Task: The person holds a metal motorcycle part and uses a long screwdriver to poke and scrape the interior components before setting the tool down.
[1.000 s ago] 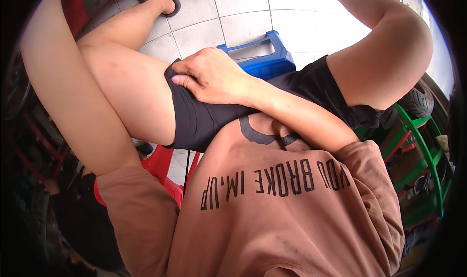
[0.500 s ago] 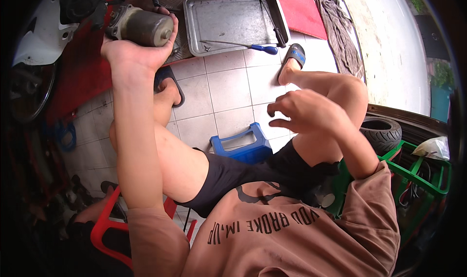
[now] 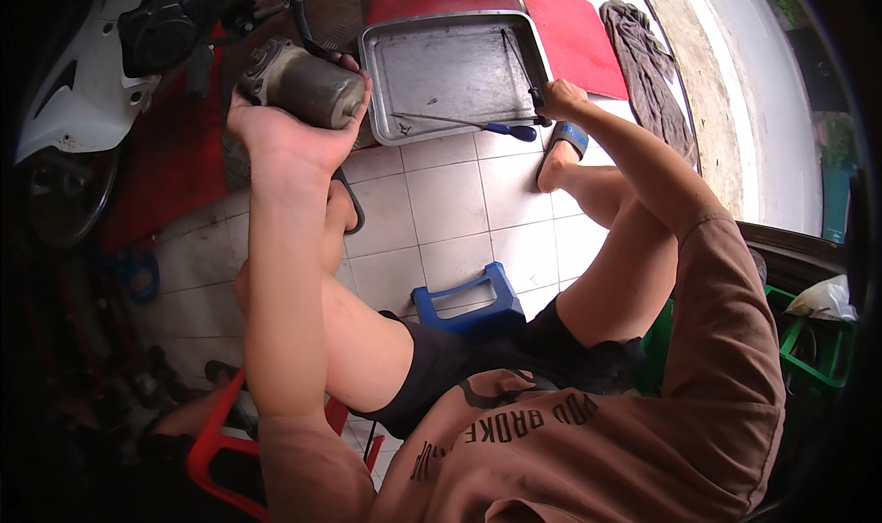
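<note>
My left hand cups a dull grey cylindrical starter motor, palm up, with the fingers curled round its far side. The motor lies tilted, its cast end cap to the left and its round end with a small boss to the right. At the right side of a shallow metal tray, my right hand is closed at the black handle of a long thin-shafted tool; its fingertips are partly hidden. A blue-handled screwdriver lies across the tray's near rim, close to that hand.
Motorbike parts hang over the upper left. Red mats lie under and beside the tray, with a crumpled grey cloth farther right. A blue stool stands between my legs; a green crate is at the right.
My right hand has reached forward from above my right knee to the black-handled tool at the tray. The motor stays in my left hand; the whole view has shifted slightly.
</note>
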`<state>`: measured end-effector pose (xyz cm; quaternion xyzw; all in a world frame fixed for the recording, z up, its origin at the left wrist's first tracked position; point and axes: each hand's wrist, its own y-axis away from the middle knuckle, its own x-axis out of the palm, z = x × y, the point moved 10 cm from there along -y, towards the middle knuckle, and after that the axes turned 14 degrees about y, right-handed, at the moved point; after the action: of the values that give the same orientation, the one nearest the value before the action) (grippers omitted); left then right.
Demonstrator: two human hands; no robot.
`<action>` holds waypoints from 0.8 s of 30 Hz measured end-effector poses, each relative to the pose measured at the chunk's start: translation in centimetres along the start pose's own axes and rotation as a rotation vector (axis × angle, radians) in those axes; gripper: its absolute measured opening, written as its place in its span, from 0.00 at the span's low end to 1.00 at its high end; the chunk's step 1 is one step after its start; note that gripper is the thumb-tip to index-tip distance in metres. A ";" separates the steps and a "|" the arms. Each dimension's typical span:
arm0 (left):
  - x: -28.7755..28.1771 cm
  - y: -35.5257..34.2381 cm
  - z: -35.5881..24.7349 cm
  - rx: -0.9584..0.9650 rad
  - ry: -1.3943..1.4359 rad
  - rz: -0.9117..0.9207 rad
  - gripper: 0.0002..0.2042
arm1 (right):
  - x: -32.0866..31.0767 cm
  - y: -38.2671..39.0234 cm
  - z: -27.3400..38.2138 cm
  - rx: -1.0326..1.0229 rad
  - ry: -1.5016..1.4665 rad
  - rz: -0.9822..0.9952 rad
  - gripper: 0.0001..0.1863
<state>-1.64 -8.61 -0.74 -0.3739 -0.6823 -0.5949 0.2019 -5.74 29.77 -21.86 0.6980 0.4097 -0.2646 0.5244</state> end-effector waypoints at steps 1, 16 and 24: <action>0.2 -0.1 0.3 -0.006 -0.006 0.001 0.26 | -0.5 0.0 0.0 0.025 -0.005 -0.028 0.21; 1.3 -1.0 3.3 -0.026 -0.109 -0.008 0.29 | -1.6 2.6 10.9 -0.409 0.000 -0.090 0.12; 1.2 -1.5 3.0 -0.016 -0.105 0.006 0.29 | -3.7 1.4 9.4 -0.336 -0.125 -0.112 0.21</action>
<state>-3.01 -5.46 -1.48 -0.4083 -0.6861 -0.5791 0.1646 -5.89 19.63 -21.05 0.5588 0.4532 -0.2640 0.6424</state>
